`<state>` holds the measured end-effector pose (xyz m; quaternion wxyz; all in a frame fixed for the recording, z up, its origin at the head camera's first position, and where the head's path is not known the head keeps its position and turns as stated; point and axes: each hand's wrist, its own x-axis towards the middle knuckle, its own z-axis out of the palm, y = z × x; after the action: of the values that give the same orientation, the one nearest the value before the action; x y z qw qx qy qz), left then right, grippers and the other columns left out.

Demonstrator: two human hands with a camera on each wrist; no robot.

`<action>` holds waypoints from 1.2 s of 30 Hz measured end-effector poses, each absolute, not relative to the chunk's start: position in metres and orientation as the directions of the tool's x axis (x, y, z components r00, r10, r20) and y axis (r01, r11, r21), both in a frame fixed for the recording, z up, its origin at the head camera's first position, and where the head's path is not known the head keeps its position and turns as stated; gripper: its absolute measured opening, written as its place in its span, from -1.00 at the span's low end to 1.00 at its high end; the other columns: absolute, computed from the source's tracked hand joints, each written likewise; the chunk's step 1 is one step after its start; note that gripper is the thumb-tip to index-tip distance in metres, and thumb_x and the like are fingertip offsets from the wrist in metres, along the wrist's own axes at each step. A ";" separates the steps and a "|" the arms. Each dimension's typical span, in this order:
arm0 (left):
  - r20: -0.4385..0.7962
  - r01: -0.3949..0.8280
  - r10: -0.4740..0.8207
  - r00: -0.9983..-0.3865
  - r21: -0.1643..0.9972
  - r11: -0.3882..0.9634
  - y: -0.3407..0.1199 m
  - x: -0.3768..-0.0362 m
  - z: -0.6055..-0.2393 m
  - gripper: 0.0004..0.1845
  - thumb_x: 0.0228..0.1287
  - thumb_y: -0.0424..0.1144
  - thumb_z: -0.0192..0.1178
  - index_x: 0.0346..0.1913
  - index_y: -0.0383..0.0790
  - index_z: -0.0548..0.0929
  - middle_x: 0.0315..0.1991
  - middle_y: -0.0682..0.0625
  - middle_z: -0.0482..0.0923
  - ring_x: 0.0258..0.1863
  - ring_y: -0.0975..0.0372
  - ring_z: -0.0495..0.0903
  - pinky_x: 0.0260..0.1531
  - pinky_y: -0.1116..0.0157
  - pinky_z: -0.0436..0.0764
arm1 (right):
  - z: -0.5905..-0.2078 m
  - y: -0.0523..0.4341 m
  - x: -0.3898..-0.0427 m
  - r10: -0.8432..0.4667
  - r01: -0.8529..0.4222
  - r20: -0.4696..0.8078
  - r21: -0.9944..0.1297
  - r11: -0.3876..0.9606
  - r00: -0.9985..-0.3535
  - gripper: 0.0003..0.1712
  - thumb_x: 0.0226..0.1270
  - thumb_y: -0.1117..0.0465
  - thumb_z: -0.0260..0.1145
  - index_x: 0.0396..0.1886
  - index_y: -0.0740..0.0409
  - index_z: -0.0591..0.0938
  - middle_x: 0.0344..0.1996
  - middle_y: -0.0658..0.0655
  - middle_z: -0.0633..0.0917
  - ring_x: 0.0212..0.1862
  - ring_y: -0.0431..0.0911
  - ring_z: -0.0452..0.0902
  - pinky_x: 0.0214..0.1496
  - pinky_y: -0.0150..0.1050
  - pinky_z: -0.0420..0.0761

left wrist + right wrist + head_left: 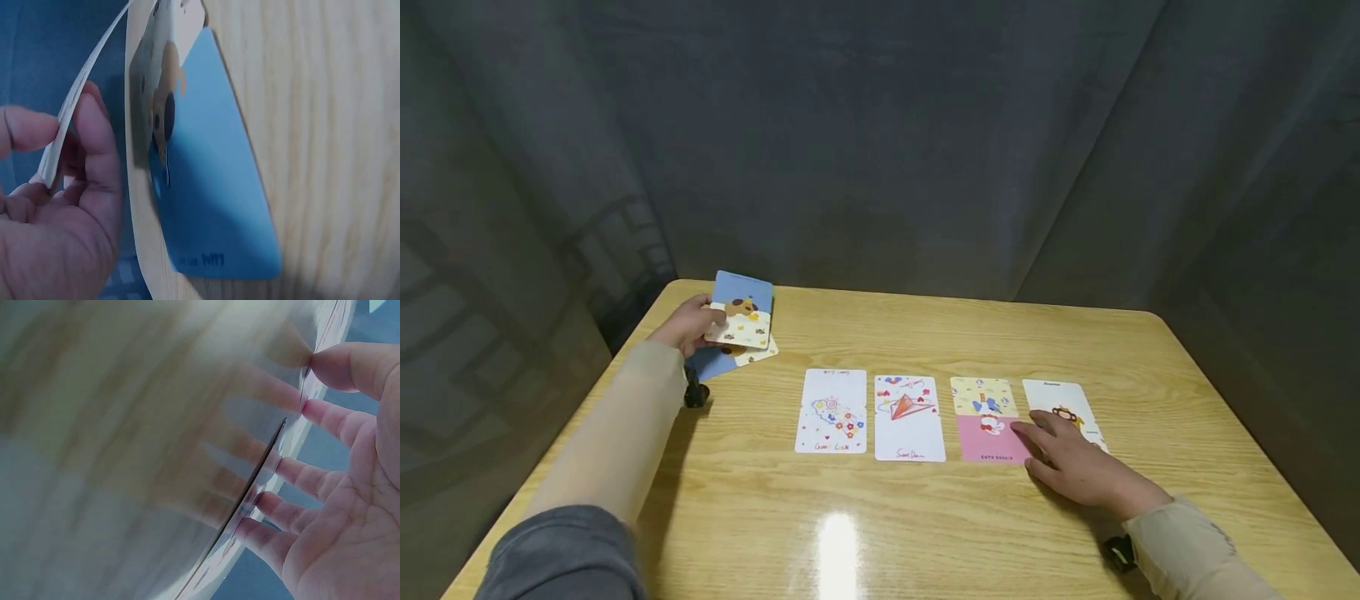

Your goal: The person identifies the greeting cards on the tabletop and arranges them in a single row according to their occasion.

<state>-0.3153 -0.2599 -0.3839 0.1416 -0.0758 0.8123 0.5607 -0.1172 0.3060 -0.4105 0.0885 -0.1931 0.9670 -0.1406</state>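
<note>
At the table's far left, my left hand [691, 323] pinches a blue and cream card [741, 329] with a brown dog face, thumb on top and fingers beneath. The left wrist view catches this held card [78, 94] edge-on, raised above another blue dog card [215, 169] that lies on the table. On the right, my right hand [1078, 462] is spread palm down with its fingertips down at the yellow and pink card [981, 437] and the white card with a brown-maned animal [1052, 393], partly covering the latter. Its fingertips [315, 412] press on the surface in the right wrist view.
Left of the pink card lie a white card with a red paper plane [910, 433] and a white card with flowers [820, 387], in one row. Dark curtains [865, 150] hang close behind and beside the wooden table [925, 333].
</note>
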 end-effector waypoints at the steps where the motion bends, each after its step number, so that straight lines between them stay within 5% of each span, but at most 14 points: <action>1: -0.316 -0.282 0.043 -0.948 0.893 0.350 -0.259 -0.314 -0.384 -0.81 0.53 -0.32 -0.10 0.04 -0.37 0.24 0.08 -0.27 0.29 -0.23 0.20 0.49 -0.31 0.30 0.63 | -0.411 0.306 -0.118 -0.400 -0.350 -0.117 -0.308 0.885 -0.909 -0.38 0.44 0.11 0.37 0.40 0.26 0.51 0.36 0.51 0.36 0.39 0.49 0.24 0.23 0.42 0.38; 4: -0.314 -0.278 0.067 -0.947 0.906 0.319 -0.256 -0.311 -0.383 -0.87 0.59 -0.28 -0.19 -0.14 -0.29 0.26 -0.01 -0.20 0.32 -0.24 0.23 0.49 -0.31 0.31 0.62 | -0.411 0.306 -0.119 -0.406 -0.354 -0.119 -0.311 0.882 -0.906 -0.38 0.44 0.11 0.36 0.41 0.26 0.50 0.36 0.51 0.36 0.39 0.50 0.23 0.23 0.42 0.38; 14: -0.327 -0.224 0.259 -0.909 0.906 0.358 -0.266 -0.296 -0.383 -0.81 0.63 -0.27 -0.15 -0.21 -0.30 0.30 -0.41 0.02 0.36 -0.57 0.30 0.38 -0.39 0.28 0.46 | -0.413 0.304 -0.120 -0.419 -0.369 -0.106 -0.319 0.873 -0.902 -0.39 0.46 0.11 0.35 0.40 0.26 0.51 0.36 0.50 0.37 0.38 0.49 0.25 0.22 0.41 0.40; 20: -0.360 -0.212 0.370 -0.856 0.898 0.385 -0.275 -0.282 -0.389 -0.74 0.62 -0.34 -0.03 -0.36 -0.19 0.29 -0.45 0.04 0.45 -0.49 0.26 0.48 -0.36 0.26 0.48 | -0.411 0.306 -0.119 -0.419 -0.376 -0.087 -0.309 0.874 -0.904 -0.40 0.47 0.10 0.34 0.40 0.27 0.51 0.35 0.51 0.37 0.38 0.50 0.25 0.23 0.42 0.38; 27: -0.370 -0.180 0.460 -0.807 0.897 0.404 -0.281 -0.266 -0.393 -0.71 0.52 -0.42 0.08 -0.38 -0.20 0.26 -0.52 0.02 0.30 -0.52 0.20 0.35 -0.36 0.22 0.43 | -0.411 0.307 -0.119 -0.424 -0.380 -0.085 -0.313 0.870 -0.902 -0.40 0.48 0.09 0.33 0.40 0.29 0.50 0.35 0.52 0.37 0.37 0.51 0.25 0.22 0.42 0.38; 36: -0.430 -0.181 0.481 -0.764 0.858 0.480 -0.273 -0.247 -0.394 -0.65 0.44 -0.42 0.18 -0.49 -0.15 0.29 -0.55 0.03 0.33 -0.55 0.21 0.38 -0.42 0.26 0.39 | -0.412 0.307 -0.119 -0.431 -0.383 -0.093 -0.322 0.866 -0.897 -0.40 0.49 0.09 0.33 0.40 0.28 0.50 0.36 0.53 0.36 0.38 0.51 0.23 0.24 0.43 0.36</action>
<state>-0.2474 -0.2732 -0.3938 0.3300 0.0943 0.7944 0.5012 -0.1186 0.3072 -0.4119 0.0811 -0.2115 0.9625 -0.1496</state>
